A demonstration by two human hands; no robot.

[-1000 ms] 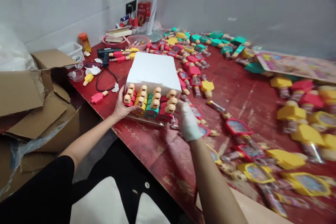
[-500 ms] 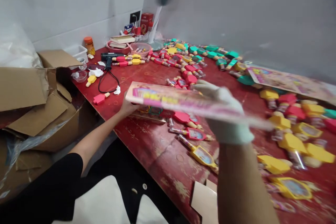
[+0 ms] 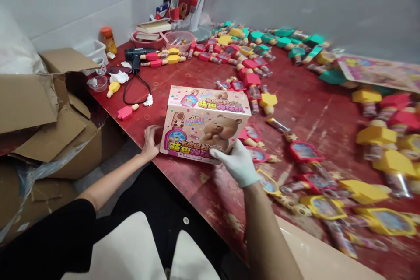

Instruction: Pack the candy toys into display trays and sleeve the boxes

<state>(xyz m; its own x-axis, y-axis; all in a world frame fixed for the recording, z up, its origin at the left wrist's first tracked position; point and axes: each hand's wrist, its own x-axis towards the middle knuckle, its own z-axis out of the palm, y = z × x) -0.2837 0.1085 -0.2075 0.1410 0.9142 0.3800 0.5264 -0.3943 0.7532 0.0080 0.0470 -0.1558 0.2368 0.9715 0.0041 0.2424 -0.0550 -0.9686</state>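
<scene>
A pink printed cardboard box [image 3: 200, 129] with a cartoon bear on its front stands on the red table near the front edge, its top closed. My right hand [image 3: 241, 162], in a pale glove, grips its lower right side, thumb on the front face. My left hand [image 3: 151, 143], bare, is beside the box's left edge with fingers apart and slightly curved; whether it touches the box I cannot tell. Right of the box lie red paddle-shaped toys with clear tubes, one a red toy [image 3: 305, 151]. Nearer me is a yellow toy [image 3: 323, 206].
Green toys [image 3: 284, 33] line the back wall. A printed card sheet [image 3: 377, 70] lies at right, a pale board [image 3: 321, 253] at the near edge. A heat gun [image 3: 134, 57] with a black cord lies at left. Open cartons [image 3: 65, 131] stand left of the red table [image 3: 203, 192].
The pink printed piece, formerly tilted nearly flat and blurred, now shows as a box with its front facing me. My right hand has moved left and down. The view has shifted slightly.
</scene>
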